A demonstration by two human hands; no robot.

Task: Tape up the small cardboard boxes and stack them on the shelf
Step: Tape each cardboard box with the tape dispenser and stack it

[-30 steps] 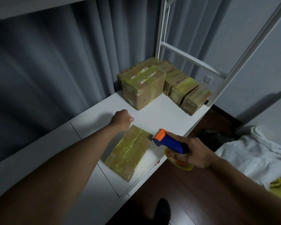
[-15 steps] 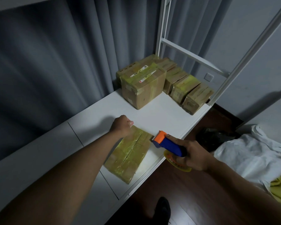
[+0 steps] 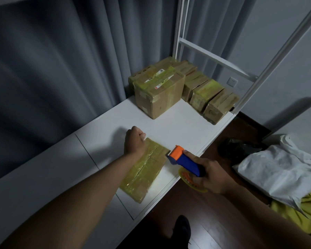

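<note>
Grey curtains [image 3: 61, 69] hang behind a white shelf [image 3: 178, 126], at whose far end taped boxes [image 3: 178, 88] are already gathered. Near the front edge a flat cardboard box [image 3: 145, 171], wrapped in glossy yellowish tape, lies under the left hand [image 3: 135, 141], which is curled into a fist at the box's far end; whether it grips an edge cannot be told. The box is judged light, stiff and slippery, best taken by its long sides. A tape dispenser [image 3: 185, 160] is gripped in the right hand [image 3: 208, 175], its blade touching the box's right edge.
</note>
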